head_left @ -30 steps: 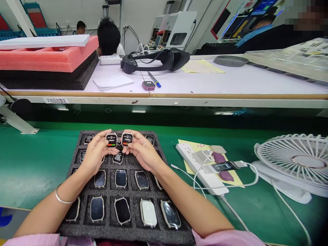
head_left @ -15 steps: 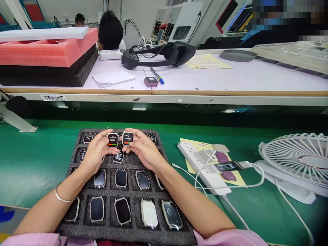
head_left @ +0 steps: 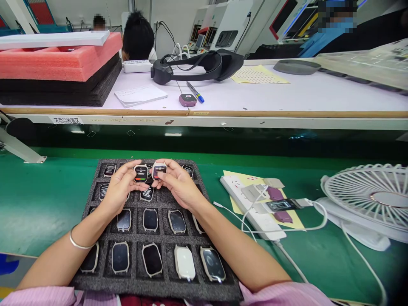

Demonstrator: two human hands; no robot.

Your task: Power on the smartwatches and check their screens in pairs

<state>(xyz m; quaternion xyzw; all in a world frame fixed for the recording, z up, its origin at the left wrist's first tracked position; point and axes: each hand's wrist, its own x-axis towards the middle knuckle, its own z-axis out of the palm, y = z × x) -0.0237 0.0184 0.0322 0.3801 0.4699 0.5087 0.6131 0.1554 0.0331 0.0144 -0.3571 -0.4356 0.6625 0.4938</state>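
Observation:
Above the far rows of a dark foam tray, each of my hands grips a square smartwatch body without a strap. My left hand is closed on the left smartwatch, whose lit screen shows text and a red and green bar. In my right hand, the right smartwatch is lit too, and my thumb lies on its screen. The two watches are close side by side. Several more watches, such as a dark-screened watch and a white one lying face down, sit in the tray's pockets.
Right of the tray lie a white power strip with cables and a white fan. On the raised shelf are pink foam, a black headset, a pen and paper. People are beyond it.
My right thumb has shifted a little up and left over its watch's screen, which looks dimmer. The left watch's bar now shows more red. Both hands stay in place.

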